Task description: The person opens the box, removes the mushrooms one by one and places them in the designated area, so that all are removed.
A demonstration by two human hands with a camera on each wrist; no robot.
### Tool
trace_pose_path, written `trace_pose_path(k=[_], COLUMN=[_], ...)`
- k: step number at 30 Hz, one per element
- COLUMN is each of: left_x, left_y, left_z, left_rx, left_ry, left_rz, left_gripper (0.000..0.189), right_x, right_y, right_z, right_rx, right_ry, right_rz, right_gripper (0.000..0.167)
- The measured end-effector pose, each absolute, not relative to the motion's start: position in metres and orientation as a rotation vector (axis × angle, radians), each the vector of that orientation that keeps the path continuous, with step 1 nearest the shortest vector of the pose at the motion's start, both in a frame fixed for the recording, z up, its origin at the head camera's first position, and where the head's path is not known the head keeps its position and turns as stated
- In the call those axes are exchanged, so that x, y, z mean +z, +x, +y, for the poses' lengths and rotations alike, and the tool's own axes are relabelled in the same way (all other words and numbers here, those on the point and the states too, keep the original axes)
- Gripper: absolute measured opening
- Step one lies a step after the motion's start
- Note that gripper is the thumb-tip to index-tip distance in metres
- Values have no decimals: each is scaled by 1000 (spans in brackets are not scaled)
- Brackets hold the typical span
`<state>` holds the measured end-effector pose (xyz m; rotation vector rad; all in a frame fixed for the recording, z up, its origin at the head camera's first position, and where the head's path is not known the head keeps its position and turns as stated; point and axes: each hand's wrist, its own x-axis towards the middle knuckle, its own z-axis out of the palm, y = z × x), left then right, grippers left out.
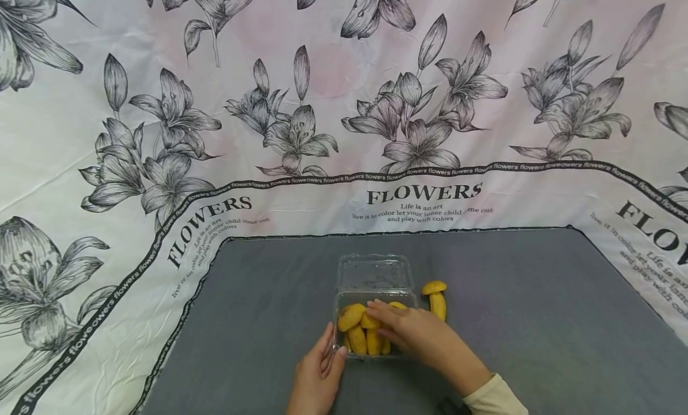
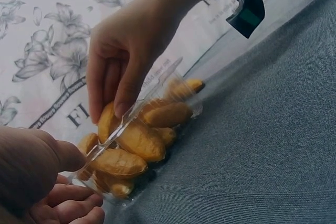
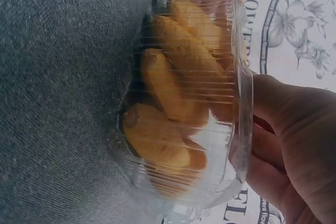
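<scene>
A clear plastic clamshell container [image 1: 344,304] stands on the grey mat with its lid [image 1: 374,273] folded open toward the back. Several yellow mushrooms [image 1: 357,328] lie inside it. My left hand [image 1: 334,343] holds its front left corner, thumb on the rim and fingers curled against the wall [image 2: 84,182]. My right hand [image 1: 376,310] reaches into the container from the right, and its straight fingers [image 2: 100,93] touch the top mushrooms [image 2: 136,140]. In the right wrist view the packed mushrooms [image 3: 173,77] show through the ribbed wall, with my left hand [image 3: 273,140] beside it.
One more yellow mushroom [image 1: 435,298] lies on the grey mat [image 1: 537,319] just right of the container. A white cloth printed with grey flowers [image 1: 161,134] surrounds the mat. A black device [image 2: 244,1] sits on my right wrist.
</scene>
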<state>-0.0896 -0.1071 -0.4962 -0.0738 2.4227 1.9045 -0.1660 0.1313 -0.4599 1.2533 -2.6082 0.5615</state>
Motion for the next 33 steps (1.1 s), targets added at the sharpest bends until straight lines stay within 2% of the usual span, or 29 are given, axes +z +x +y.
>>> trace_pose_path(k=[18,33], left_x=[-494,-499], left_y=[-88,-88], left_z=[-106,-108], left_rx=[1903,1923], left_ry=[-90,-99], left_rz=[2437,2435], left_gripper=[70,69], right_x=[-459,-460], right_y=[-163,-168], right_z=[136,143], right_rx=[452,368], right_ry=[1251,1236], right_rz=[-2512,-2399], right_gripper=[41,45])
